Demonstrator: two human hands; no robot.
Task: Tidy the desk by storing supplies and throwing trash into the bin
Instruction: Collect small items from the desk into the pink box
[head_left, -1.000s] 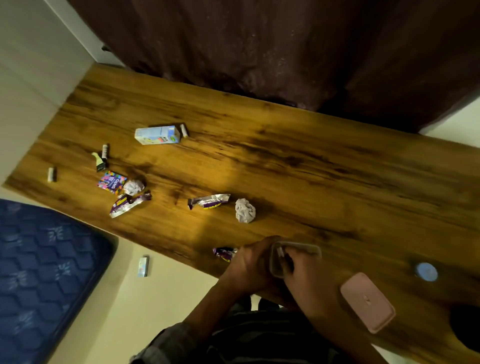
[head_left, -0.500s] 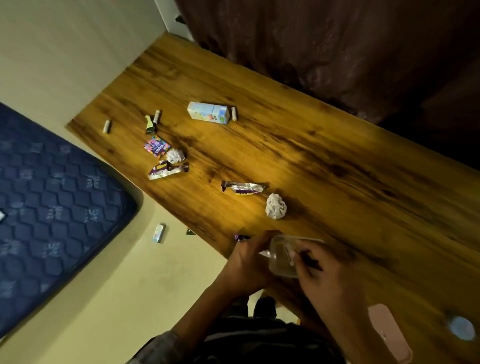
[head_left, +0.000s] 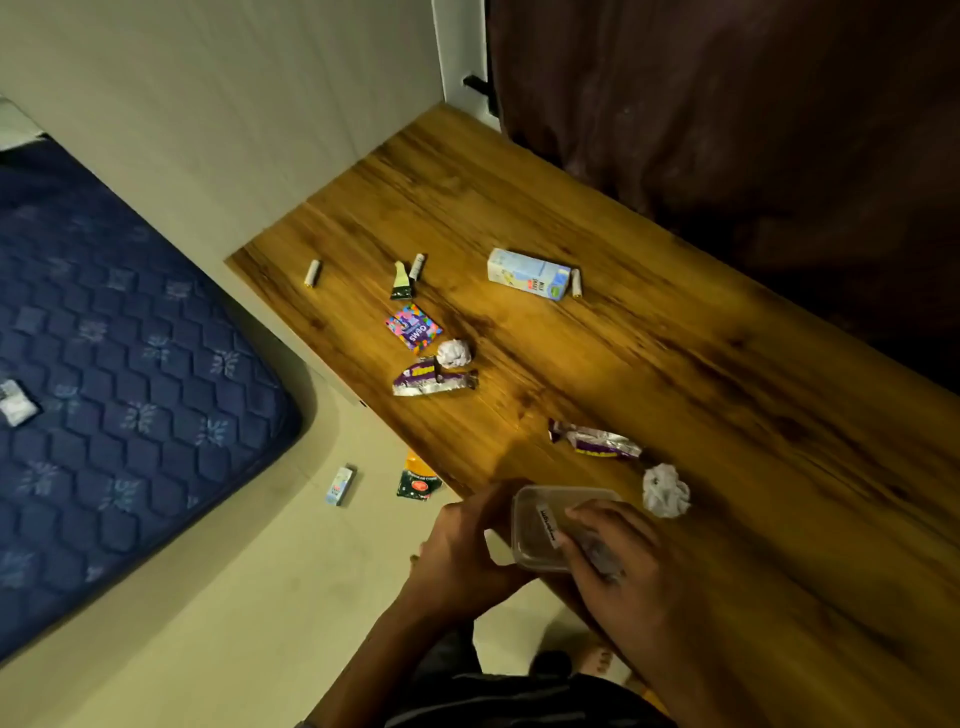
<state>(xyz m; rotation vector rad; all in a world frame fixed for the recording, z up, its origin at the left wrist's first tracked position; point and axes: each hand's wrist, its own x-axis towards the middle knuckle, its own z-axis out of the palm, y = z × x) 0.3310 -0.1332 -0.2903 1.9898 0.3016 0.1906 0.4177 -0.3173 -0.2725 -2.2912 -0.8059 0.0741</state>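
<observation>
A wooden tabletop (head_left: 649, 395) runs from upper centre down to the lower right of the frame, with a dark curtain (head_left: 727, 130) behind it and a blue mattress (head_left: 119, 364) at the left.

At the tabletop's near edge, low in the frame, a clear tub (head_left: 540, 530) is held between both hands. The left hand (head_left: 467, 551) has its grip curled around the tub's left side. The right hand (head_left: 618, 566) reaches over the tub from the right, fingers bent against its rim and a small dark thing under them that I cannot make out; its grip is closed on the tub. A white label lies inside the tub.

Just right of the tub sits a paper ball (head_left: 665, 489), and above it a silver-purple wrapper (head_left: 597, 444). Further toward the middle lie a purple wrapper (head_left: 431, 379) with a second paper ball (head_left: 453, 353) touching its top, and a bright sweets packet (head_left: 414, 327) just above those. Higher still are a small dark sachet (head_left: 401, 280) beside a battery (head_left: 416, 266), another battery (head_left: 311, 273) well apart at the left edge, and a milk carton (head_left: 527, 274) on its side with a third battery (head_left: 575, 282) touching its right end.

On the floor (head_left: 208, 597) below the tabletop edge lie a small box (head_left: 340, 485) and a dark packet (head_left: 418, 483).
</observation>
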